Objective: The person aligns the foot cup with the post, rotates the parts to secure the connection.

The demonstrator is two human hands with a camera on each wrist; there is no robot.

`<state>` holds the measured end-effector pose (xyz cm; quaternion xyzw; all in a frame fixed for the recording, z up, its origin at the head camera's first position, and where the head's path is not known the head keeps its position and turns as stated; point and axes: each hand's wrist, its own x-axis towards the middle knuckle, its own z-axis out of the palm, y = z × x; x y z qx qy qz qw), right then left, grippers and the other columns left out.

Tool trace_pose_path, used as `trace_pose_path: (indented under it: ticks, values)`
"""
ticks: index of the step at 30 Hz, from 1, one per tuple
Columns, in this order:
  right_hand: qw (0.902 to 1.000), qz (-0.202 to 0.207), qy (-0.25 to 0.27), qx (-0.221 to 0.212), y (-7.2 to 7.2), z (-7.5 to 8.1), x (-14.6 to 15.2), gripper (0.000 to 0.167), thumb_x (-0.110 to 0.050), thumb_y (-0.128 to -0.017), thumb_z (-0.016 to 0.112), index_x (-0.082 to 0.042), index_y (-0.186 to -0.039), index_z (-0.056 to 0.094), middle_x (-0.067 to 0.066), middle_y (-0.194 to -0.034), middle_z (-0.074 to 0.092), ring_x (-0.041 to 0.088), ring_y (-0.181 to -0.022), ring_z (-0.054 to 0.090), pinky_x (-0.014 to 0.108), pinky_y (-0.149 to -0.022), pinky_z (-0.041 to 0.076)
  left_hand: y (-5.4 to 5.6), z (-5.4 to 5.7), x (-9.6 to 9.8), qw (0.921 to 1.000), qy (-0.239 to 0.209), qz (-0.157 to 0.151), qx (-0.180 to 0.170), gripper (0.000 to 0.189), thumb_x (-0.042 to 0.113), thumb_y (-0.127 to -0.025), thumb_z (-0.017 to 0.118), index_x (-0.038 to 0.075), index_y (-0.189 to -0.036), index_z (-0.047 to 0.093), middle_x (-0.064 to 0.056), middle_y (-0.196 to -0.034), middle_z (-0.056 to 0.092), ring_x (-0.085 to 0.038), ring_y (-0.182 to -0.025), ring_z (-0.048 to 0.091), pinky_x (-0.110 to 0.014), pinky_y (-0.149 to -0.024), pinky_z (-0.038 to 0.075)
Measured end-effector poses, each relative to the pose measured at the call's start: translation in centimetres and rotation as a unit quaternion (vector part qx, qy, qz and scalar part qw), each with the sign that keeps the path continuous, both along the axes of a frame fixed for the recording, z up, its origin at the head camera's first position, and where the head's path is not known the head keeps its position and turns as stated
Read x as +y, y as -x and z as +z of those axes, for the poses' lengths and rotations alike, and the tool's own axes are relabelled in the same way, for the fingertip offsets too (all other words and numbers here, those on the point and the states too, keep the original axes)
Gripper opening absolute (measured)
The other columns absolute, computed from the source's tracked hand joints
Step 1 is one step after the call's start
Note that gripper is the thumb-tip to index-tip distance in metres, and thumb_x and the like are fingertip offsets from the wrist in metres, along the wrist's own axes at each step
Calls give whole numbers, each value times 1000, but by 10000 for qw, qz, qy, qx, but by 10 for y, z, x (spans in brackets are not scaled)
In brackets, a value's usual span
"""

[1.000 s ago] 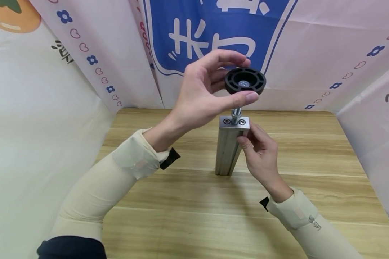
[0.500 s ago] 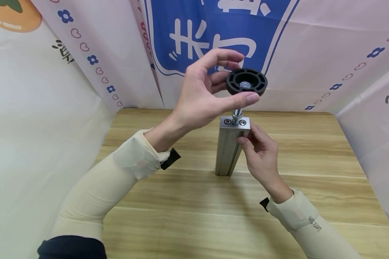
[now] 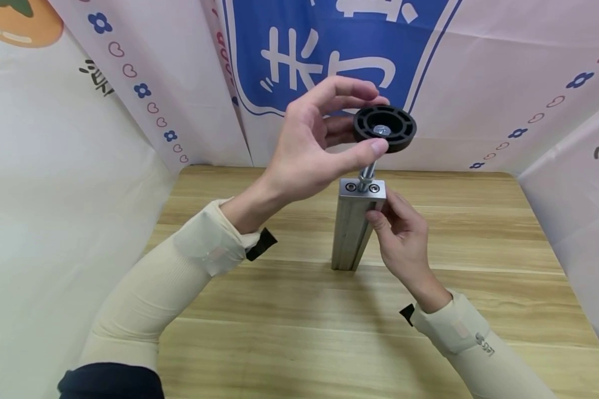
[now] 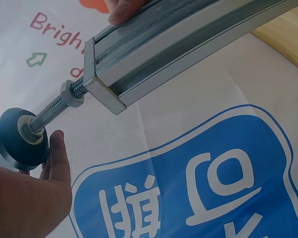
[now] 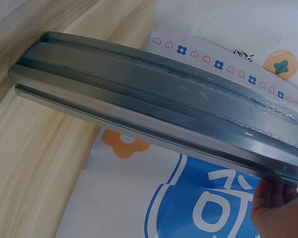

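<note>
A grey aluminium profile (image 3: 348, 235) stands upright on the table, capped by a metal end plate (image 3: 363, 189) with two socket screws. From the plate rises a threaded stud (image 4: 50, 111) with a nut (image 4: 72, 94) close to it. The stud carries a round black levelling foot (image 3: 401, 137), tilted a little, its ribbed underside facing up. My left hand (image 3: 304, 149) holds the foot's rim, thumb on the near side and fingers at the far side. Just below the plate, my right hand (image 3: 405, 235) grips the profile's upper right side; some of its fingers are hidden behind it.
The wood-grain table (image 3: 279, 332) extends around the profile. Behind it hangs a printed cloth backdrop (image 3: 479, 100) with a blue sign, and pale cloth sides (image 3: 70, 221) border the left and right.
The levelling foot has shifted slightly right, swaying with its stud. My left thumb has slipped back a little along the rim. The right hand and profile have stayed nearly still.
</note>
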<state>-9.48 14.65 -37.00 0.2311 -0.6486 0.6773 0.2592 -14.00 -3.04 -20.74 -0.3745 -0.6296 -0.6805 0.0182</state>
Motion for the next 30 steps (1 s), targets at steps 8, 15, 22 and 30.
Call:
trace_pose_path:
  ticks: [8, 15, 22, 30]
  values:
    - [10000, -66, -5, -41, 0, 0, 0, 52, -23, -97, 71, 12, -135, 64, -7, -94, 62, 8, -83, 55, 19, -72, 48, 2, -2, -1, 9996, -155, -253, 31, 43, -7, -89, 67, -14, -130, 54, -29, -133, 66, -35, -111, 77, -45, -95, 64]
    - [10000, -23, -23, 9, -1, 1, 0, 48, -17, -98, 70, 12, -136, 63, -6, -96, 63, 9, -84, 55, 19, -72, 48, 1, -2, 1, 9996, -124, -244, 17, 47, -7, -88, 70, -13, -131, 54, -28, -135, 65, -33, -112, 77, -44, -96, 64]
    - [9998, -118, -92, -91, -1, 0, 0, 51, -24, -98, 70, 11, -136, 63, -7, -99, 64, 8, -86, 56, 20, -74, 49, -1, 1, 7, 9996, 109, 224, 126, 56, -7, -79, 84, -9, -128, 58, -21, -128, 69, -25, -98, 78, -39, -93, 64]
    - [9997, -153, -142, -108, -1, -1, 0, 54, -27, -99, 69, 11, -137, 63, -7, -99, 64, 9, -85, 55, 19, -73, 48, 0, 1, 8, 9976, 221, 517, 415, 53, -3, -79, 86, -8, -125, 60, -20, -123, 74, -21, -96, 72, -37, -91, 61]
